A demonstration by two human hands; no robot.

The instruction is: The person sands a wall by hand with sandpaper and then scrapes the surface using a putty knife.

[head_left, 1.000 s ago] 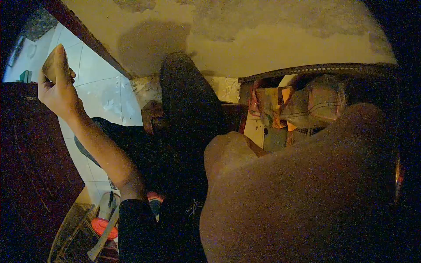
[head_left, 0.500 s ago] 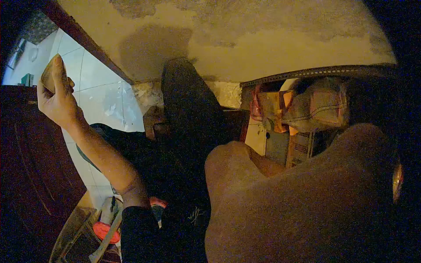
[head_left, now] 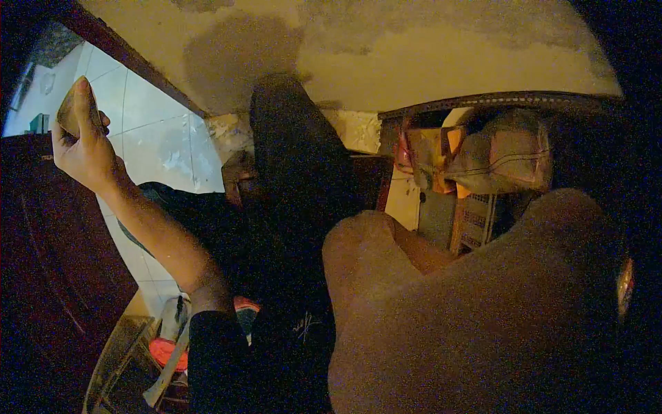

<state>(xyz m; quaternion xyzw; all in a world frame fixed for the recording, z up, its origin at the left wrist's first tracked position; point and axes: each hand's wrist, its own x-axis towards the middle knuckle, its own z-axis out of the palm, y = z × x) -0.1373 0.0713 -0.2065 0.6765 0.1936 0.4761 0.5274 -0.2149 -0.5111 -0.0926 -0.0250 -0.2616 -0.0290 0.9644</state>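
At the upper left, my left hand (head_left: 86, 155) is raised with its fingers wrapped round a flat, dark greyish-brown object (head_left: 67, 116), too dim to name. The thumb or a finger lies along the object's face. My left forearm comes up from a black sleeve (head_left: 214, 359). A large, dim, brown skin-like shape (head_left: 448, 331) fills the lower right close to the camera; I cannot tell which part of the body it is. My right hand does not show.
Stained wall (head_left: 427, 55) across the top. Pale tiled floor (head_left: 155, 145) behind my left hand. Dark red furniture (head_left: 55, 241) at the left. Dark-clothed leg (head_left: 289, 138) in the middle. Bags (head_left: 510, 159) and boxes on a shelf at the right. Red round item (head_left: 165, 352) at the lower left.
My left hand has shifted slightly up and left in view, still closed on the object. The background has moved up a little.
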